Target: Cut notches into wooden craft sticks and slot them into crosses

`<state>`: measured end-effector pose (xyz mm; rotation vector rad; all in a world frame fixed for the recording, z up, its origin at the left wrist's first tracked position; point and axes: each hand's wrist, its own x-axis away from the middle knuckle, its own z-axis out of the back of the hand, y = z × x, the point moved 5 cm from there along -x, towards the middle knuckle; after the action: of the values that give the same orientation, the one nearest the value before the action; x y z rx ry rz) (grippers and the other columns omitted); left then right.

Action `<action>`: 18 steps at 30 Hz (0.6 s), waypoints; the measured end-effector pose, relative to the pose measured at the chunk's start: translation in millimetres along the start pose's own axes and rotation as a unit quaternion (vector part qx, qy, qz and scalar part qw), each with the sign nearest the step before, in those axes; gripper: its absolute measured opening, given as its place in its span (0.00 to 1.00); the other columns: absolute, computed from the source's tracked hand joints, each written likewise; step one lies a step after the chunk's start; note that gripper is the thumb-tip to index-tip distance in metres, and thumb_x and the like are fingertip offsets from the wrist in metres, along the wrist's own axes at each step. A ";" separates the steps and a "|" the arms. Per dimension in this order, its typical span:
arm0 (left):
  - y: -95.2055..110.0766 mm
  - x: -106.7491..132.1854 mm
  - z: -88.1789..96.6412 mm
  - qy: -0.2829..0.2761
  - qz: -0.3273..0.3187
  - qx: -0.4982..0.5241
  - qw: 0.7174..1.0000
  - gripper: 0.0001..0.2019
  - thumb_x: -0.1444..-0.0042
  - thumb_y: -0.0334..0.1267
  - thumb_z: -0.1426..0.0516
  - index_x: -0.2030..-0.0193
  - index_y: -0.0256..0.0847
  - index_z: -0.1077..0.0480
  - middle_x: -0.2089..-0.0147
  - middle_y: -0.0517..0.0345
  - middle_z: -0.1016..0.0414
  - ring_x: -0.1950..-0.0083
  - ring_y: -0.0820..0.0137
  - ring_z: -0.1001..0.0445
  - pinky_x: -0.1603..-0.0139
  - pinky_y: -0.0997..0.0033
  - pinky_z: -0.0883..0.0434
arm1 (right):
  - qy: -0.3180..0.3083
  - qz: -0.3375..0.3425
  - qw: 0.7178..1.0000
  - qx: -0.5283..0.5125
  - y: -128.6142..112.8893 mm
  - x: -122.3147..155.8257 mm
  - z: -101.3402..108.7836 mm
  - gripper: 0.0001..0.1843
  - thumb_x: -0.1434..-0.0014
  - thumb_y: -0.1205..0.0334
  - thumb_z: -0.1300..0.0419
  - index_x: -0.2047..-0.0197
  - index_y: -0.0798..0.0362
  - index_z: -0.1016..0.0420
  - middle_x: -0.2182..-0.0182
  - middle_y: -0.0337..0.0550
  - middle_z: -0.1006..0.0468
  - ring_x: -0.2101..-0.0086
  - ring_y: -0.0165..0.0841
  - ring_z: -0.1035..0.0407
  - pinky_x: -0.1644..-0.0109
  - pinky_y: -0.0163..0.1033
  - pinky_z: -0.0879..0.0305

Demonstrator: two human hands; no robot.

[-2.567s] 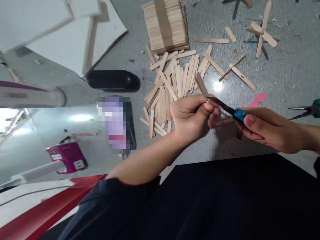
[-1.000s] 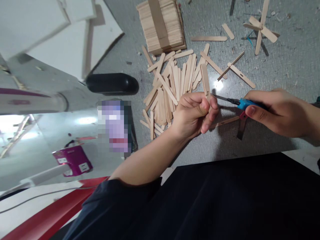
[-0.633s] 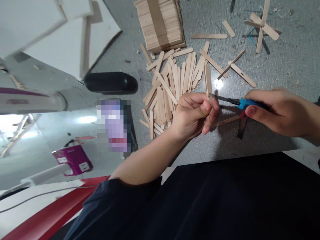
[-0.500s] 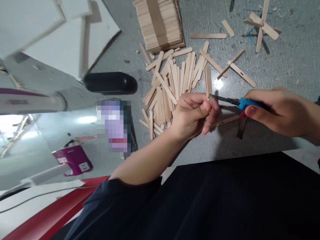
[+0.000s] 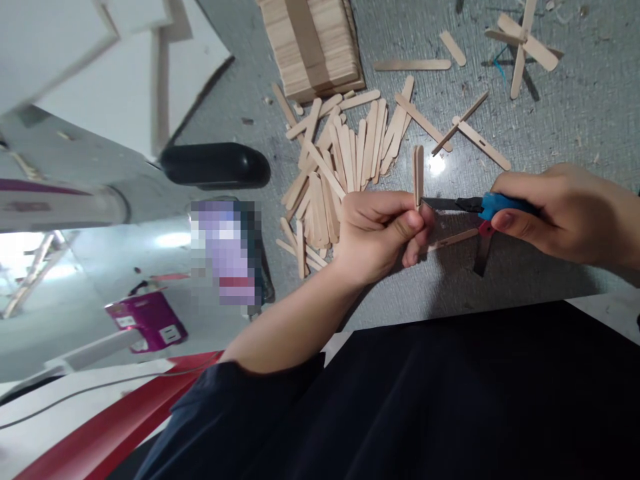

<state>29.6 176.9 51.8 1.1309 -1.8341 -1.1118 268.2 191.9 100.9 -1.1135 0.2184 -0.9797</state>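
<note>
Between the thumb and fingers of my left hand (image 5: 380, 230) a few craft sticks (image 5: 418, 170) are pinched together, standing up with their rounded ends apart at the top. My right hand (image 5: 555, 213) is wrapped round the blue handle of a utility knife (image 5: 505, 204). Its dark blade points left and touches the sticks just above my left fingertips. Under the knife lie a tool with a pink part (image 5: 485, 229) and a dark blade, and a slotted craft stick (image 5: 455, 239). Left of my left hand spreads a pile of loose craft sticks (image 5: 320, 207).
A banded bundle of sticks (image 5: 313, 50) lies at the back. Crossed stick pieces (image 5: 470, 130) and a star-shaped stick assembly (image 5: 524, 43) are at back right. On the left are a black case (image 5: 215, 165), a blurred-out phone (image 5: 230, 253), a purple box (image 5: 147, 321) and white boards (image 5: 105, 107).
The sticks in my left hand have turned slightly, showing more of their edges, and their tops are lower. The knife still touches them. The view has shifted a little.
</note>
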 end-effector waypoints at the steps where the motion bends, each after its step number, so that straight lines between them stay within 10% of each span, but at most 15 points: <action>1: 1.0 1.4 0.6 0.005 -0.010 -0.023 1.000 0.21 0.29 0.54 0.25 0.66 0.39 0.14 0.80 0.62 0.24 0.88 0.79 0.32 0.87 0.83 0.34 | 0.002 0.002 1.000 -0.003 0.5 -0.7 0.4 0.35 0.22 0.22 0.40 0.64 0.45 0.34 0.79 0.36 0.39 0.78 0.32 0.49 0.68 0.47 0.58; 13: 10.0 11.2 1.6 0.038 -0.134 -0.180 0.974 0.19 0.23 0.49 0.29 0.66 0.41 0.15 0.80 0.63 0.25 0.83 0.79 0.27 0.80 0.81 0.35 | 0.006 0.021 0.999 0.037 8.0 -2.4 -12.5 0.35 0.22 0.22 0.42 0.64 0.44 0.40 0.78 0.37 0.41 0.76 0.34 0.53 0.68 0.47 0.63; 18: 6.3 2.4 -0.5 0.076 -0.082 -0.118 0.987 0.23 0.30 0.56 0.25 0.67 0.41 0.17 0.79 0.63 0.24 0.86 0.79 0.30 0.85 0.80 0.39 | 0.012 0.012 1.000 -0.009 10.5 -1.6 -11.6 0.37 0.27 0.19 0.36 0.64 0.43 0.38 0.77 0.38 0.40 0.77 0.34 0.52 0.69 0.48 0.64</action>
<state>27.2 176.1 58.1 1.2065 -1.4696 -1.2627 266.2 186.5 86.3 -1.1137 0.2595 -0.9726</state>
